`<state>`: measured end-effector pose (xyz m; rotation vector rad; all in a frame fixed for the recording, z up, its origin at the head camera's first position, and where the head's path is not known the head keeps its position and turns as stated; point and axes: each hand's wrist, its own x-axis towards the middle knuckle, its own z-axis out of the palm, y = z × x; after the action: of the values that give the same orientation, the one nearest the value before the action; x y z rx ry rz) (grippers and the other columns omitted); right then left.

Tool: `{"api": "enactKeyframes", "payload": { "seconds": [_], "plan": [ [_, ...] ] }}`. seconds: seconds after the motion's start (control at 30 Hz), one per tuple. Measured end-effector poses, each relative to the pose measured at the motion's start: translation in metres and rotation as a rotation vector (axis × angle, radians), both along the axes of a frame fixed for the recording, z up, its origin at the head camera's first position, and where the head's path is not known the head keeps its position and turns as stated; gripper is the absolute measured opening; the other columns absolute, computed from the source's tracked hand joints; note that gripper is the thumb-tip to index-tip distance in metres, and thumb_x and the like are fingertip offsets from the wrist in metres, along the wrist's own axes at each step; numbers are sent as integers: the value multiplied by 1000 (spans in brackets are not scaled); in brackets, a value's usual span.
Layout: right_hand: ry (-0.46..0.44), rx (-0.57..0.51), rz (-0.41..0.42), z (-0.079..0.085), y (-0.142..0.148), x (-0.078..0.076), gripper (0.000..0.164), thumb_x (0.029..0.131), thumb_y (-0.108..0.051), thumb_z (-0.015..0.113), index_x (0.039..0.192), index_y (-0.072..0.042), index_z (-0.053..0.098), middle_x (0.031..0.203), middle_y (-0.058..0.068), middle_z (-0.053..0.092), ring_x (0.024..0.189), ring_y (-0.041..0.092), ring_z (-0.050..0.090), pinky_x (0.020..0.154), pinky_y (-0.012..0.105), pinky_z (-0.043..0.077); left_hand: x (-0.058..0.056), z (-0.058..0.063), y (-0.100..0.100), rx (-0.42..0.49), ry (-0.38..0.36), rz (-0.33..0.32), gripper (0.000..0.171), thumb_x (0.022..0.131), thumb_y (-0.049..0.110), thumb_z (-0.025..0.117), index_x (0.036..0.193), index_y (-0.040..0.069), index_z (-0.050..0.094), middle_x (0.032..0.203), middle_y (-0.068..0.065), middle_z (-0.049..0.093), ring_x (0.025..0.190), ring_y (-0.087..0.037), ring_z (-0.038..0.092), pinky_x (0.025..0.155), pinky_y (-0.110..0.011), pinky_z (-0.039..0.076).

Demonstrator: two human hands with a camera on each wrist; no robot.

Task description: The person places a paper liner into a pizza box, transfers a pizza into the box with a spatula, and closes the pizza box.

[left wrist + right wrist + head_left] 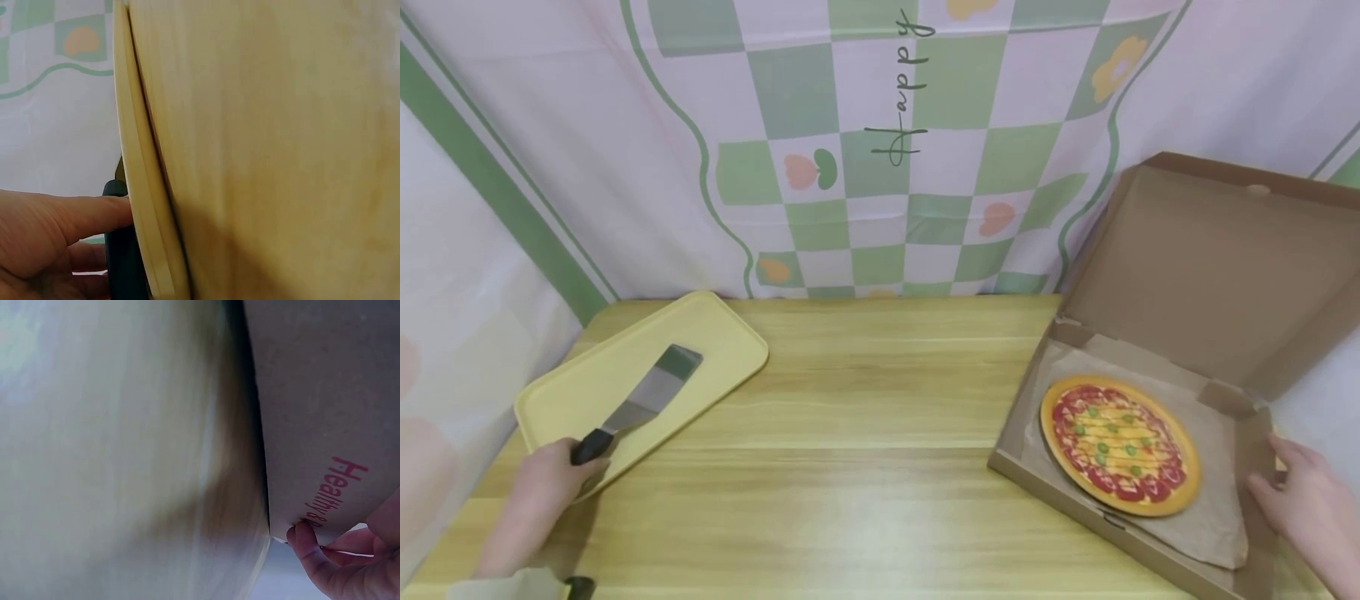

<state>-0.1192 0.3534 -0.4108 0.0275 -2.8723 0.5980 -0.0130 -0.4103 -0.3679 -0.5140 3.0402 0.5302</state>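
Observation:
My left hand point(546, 479) grips the black handle of a spatula point(658, 385) whose flat metal blade lies over a pale yellow tray point(715, 325). The left wrist view shows the thumb at the tray's rim point(139, 156), with the dark handle point(122, 262) beside the fingers. On the other side, my right hand point(1311, 500) pinches the right side wall of an opened cardboard pizza box point(1022, 417). A round pizza point(1120, 446) with red, yellow and green topping sits on brown paper inside it. Red lettering point(331, 490) marks the box near the right thumb.
The box's lid point(1217, 267) stands raised at the back right. A patterned cloth point(880, 225) hangs behind the wooden table point(880, 433), and more cloth point(467, 317) closes off the left side.

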Motion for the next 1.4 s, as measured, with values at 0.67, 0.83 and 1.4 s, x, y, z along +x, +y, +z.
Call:
{"api": "enactKeyframes", "payload": {
  "seconds": [0.67,0.83,1.4],
  "plan": [
    [-10,2,-4,1,0,2,59,80,2,51,128,20,23,120,46,27,97,59,34,87,65,22,-15,26,19,-80,-19,-53,56,84,27,59,108,-21,46,101,-42,49,90,-55,47,73,-58,41],
    [-11,6,-8,0,0,2,58,80,1,51,128,20,24,119,46,27,99,59,34,87,65,22,-28,36,38,-37,-14,-143,42,84,19,59,107,-16,53,106,-36,54,95,-52,49,76,-57,41],
    [22,38,-21,-6,4,-3,55,76,0,53,123,21,32,112,43,35,82,53,51,77,59,33,-74,42,96,-189,-113,-429,21,81,13,63,91,-5,61,88,-19,63,82,-34,59,72,-45,48]
  ]
}}
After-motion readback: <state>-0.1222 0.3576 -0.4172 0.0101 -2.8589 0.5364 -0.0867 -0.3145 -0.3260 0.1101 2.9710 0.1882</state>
